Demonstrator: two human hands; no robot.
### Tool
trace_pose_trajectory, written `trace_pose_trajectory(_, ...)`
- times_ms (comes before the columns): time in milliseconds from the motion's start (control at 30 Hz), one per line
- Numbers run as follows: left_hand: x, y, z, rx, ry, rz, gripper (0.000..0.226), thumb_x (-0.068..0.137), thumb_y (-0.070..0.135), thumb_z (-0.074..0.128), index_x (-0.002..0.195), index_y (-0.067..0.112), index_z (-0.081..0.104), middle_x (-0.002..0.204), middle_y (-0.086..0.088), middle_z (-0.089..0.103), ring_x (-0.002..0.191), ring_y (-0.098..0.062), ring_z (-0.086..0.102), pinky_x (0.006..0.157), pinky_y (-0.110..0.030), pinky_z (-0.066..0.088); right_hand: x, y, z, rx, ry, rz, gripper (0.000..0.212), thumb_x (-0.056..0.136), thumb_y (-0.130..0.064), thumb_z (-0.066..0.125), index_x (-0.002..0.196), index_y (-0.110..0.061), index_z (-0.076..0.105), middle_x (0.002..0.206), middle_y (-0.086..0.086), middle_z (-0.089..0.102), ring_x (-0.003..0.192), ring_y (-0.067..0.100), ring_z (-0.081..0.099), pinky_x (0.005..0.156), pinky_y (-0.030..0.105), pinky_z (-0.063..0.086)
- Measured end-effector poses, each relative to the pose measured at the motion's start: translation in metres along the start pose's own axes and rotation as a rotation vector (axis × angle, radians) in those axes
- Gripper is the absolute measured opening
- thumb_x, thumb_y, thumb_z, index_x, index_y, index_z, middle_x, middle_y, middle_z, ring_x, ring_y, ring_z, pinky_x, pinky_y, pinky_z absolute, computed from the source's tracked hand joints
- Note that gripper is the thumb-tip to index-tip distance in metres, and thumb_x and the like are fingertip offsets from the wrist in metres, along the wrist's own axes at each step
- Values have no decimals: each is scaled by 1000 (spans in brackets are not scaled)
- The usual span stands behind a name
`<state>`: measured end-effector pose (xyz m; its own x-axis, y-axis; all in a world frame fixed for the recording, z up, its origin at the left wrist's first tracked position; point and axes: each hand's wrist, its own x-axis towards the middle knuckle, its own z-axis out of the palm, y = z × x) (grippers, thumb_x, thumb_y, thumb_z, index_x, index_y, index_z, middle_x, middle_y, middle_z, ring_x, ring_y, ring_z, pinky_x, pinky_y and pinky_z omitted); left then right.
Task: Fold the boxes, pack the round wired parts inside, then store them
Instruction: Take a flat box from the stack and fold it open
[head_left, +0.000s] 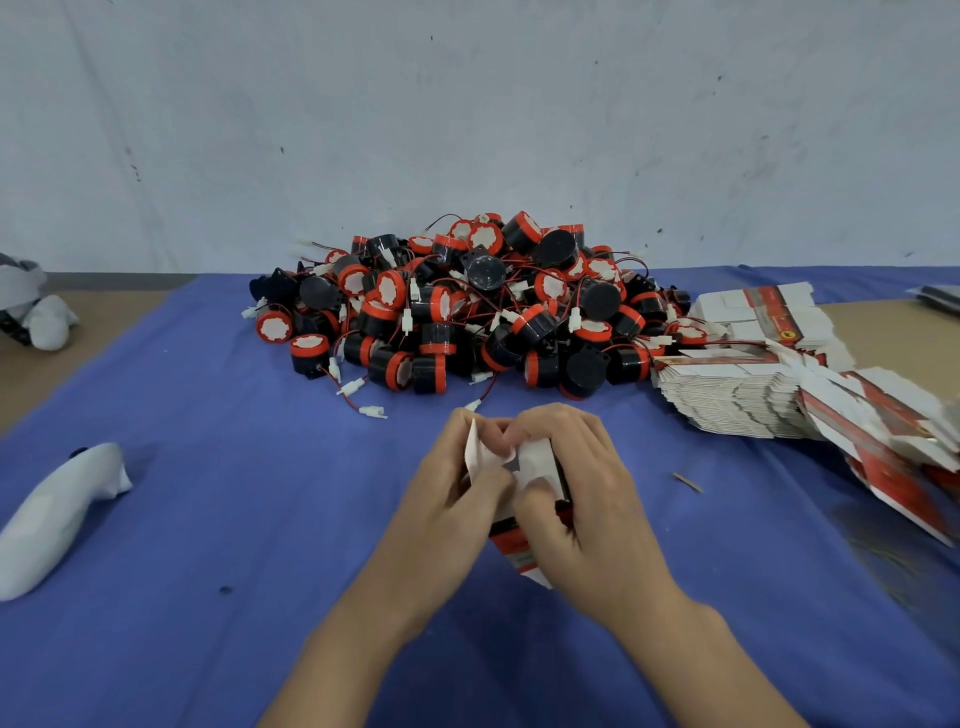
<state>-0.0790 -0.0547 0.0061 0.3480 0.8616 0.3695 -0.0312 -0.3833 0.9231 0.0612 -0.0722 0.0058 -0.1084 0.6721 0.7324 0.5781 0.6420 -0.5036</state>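
Both hands hold one small red, black and white box (519, 545) over the blue cloth, near the middle of the view. My left hand (457, 499) grips its left side and a white flap at the top. My right hand (576, 493) curls round the right side, with its thumb pressing a white flap down. Much of the box is hidden by my fingers. Beyond the hands lies a large heap of round black and red wired parts (467, 306) with white connectors. A stack of flat unfolded boxes (753, 395) lies to the right.
A blue cloth (208, 519) covers the table, with brown tabletop showing at both far sides. A white cloth-like bundle (57, 514) lies at the left and another (36, 306) at the far left edge. A grey wall stands behind the heap.
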Motion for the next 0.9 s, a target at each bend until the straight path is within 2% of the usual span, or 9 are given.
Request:
trace_pose_trajectory(67,0,-2,-2,31,-4,0,5,92,17,48,88,14,49,78,10,59,73,-12,54,65,-32,52,-1,1,1,-24,-15,-32,23,83,-17,42,102,-27,50,104,-25,53,108,11,51,90,14,38)
trace_pose_trajectory(200,0,-1,-3,97,-7,4,25,92,19,48,70,32,45,65,17,49,60,-5,43,57,-18,42,-2,3,4,-42,-26,-37,19,85,-18,43,100,-28,48,101,-21,55,107,12,51,89,16,40)
trace_pose_trajectory(333,0,-1,-4,112,-7,28,26,95,20,49,73,34,50,67,18,54,61,0,48,57,-11,42,0,4,5,-27,-18,-19,20,86,-19,45,102,-31,50,104,-23,56,109,10,52,90,15,40)
trace_pose_trajectory(433,0,-2,-6,35,-15,16,10,97,28,50,94,24,59,86,10,67,78,-10,61,67,-19,51,1,5,4,-5,22,1,22,86,-20,45,103,-32,52,104,-25,55,108,8,52,89,12,39)
trace_pose_trajectory(533,3,-5,-8,-108,-12,-41,41,95,57,46,116,28,65,119,5,69,112,-15,65,96,-39,52,3,7,1,-7,78,15,21,85,-20,43,102,-25,53,103,-22,54,105,8,52,85,12,38)
trace_pose_trajectory(600,9,-2,-7,-308,37,-119,52,90,70,42,120,37,69,132,4,65,124,-17,61,104,-46,46,3,8,-1,-8,106,17,20,86,-19,42,102,-22,53,104,-17,54,103,11,52,83,14,38)
trace_pose_trajectory(667,15,1,-7,-435,69,-189,55,89,75,39,118,40,71,133,2,65,121,-16,63,100,-44,50,4,8,-2,-2,134,1,20,87,-17,40,102,-22,52,105,-15,54,104,14,53,84,15,39)
trace_pose_trajectory(800,15,2,-3,-476,-17,-263,31,93,57,59,113,37,72,105,6,74,79,-8,70,69,-28,57,5,7,-5,10,175,-22,21,86,-14,39,102,-21,52,106,-12,53,104,17,53,85,18,41)
trace_pose_trajectory(900,12,1,1,-540,-87,-325,40,86,54,63,117,30,71,109,-2,74,88,-19,71,70,-36,58,5,10,-8,-15,171,-31,23,85,-13,40,102,-14,56,107,-11,53,105,18,54,87,18,41)
